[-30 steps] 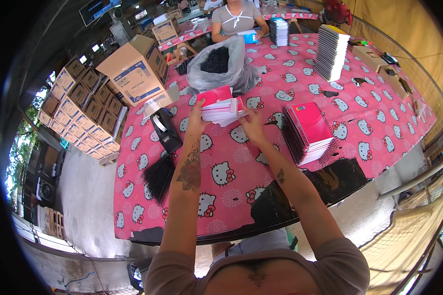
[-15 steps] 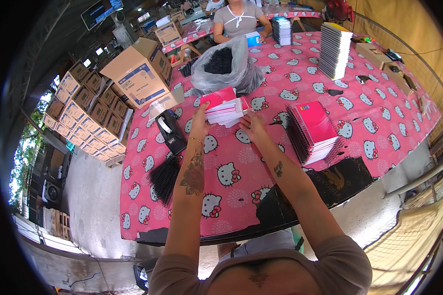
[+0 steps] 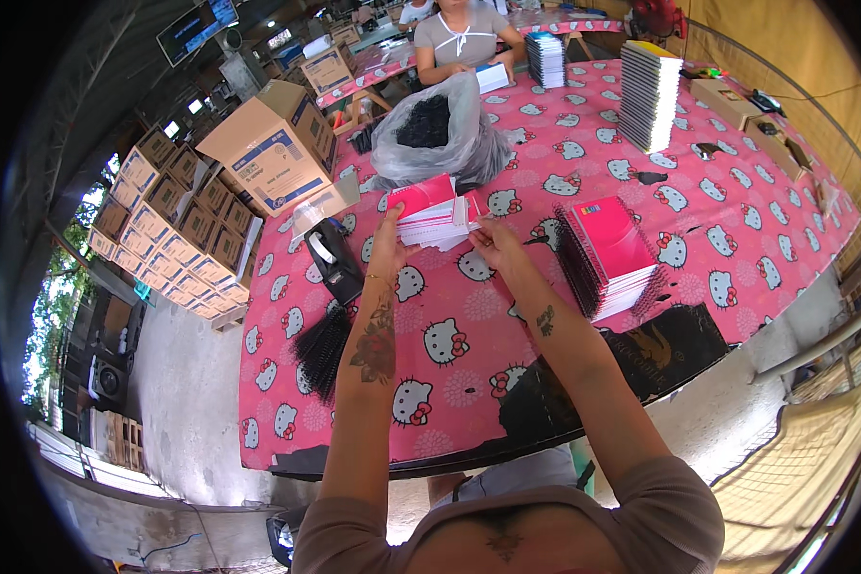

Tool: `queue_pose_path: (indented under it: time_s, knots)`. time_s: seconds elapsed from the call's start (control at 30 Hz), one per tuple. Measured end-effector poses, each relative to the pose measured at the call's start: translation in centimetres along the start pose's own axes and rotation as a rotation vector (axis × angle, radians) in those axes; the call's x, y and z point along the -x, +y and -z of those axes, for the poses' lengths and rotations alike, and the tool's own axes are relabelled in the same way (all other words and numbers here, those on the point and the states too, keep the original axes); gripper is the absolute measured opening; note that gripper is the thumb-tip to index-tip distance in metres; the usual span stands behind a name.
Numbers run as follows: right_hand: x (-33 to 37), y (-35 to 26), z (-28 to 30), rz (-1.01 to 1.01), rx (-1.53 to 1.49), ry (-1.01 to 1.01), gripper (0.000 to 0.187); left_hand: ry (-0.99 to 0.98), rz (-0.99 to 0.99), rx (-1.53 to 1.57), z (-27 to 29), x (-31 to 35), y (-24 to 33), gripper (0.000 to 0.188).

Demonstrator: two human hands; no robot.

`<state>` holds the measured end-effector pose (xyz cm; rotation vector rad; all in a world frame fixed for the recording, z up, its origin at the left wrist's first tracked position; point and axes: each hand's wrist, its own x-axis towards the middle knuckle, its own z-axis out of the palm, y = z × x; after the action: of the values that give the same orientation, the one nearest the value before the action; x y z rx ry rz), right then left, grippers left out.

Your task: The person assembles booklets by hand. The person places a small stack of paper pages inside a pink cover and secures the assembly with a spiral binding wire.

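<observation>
Above the middle of the table I hold an unbound notebook, a fanned sheaf of white pages with pink covers. My left hand is closed around its left side, the thumb on the pink cover. At the right edge, the fingers of my right hand pinch the pages near a small pink piece. To the right stands a stack of pink spiral notebooks. A bunch of black binding coils lies beside my left forearm. Just beyond the sheaf is a clear plastic bag full of black coils.
A black tape dispenser stands left of my left hand. An open carton is at the far left, stacked boxes behind it. A tall notebook stack stands far right. Across the pink table, a co-worker handles a notebook.
My hands stay nearly in place on the sheaf, with only slight finger movement. The co-worker's blue notebook now shows mostly white pages. The view has shifted slightly.
</observation>
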<state>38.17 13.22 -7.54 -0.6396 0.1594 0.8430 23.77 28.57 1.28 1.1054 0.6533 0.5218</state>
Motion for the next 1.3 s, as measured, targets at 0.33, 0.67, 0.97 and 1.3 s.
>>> queue_pose_path:
  time_s: [0.33, 0.67, 0.97, 1.3]
  knots:
    - [6.0, 1.1, -2.2, -0.046, 0.096, 0.025, 0.020, 0.126, -0.148, -0.029, 0.8, 5.4, 0.5, 0.049]
    - [8.3, -0.2, -2.1, -0.053, 0.323, -0.118, 0.040, 0.115, -0.158, 0.064, 0.9, 7.5, -0.2, 0.061]
    - [7.0, 0.2, -2.5, 0.013, 0.300, -0.090, 0.043, 0.143, -0.146, 0.034, 2.5, 4.1, -2.2, 0.091]
    - [9.3, 1.8, -1.4, 0.167, 0.304, 0.025, 0.034, 0.074, -0.355, 0.053, 0.1, 9.4, -1.8, 0.059]
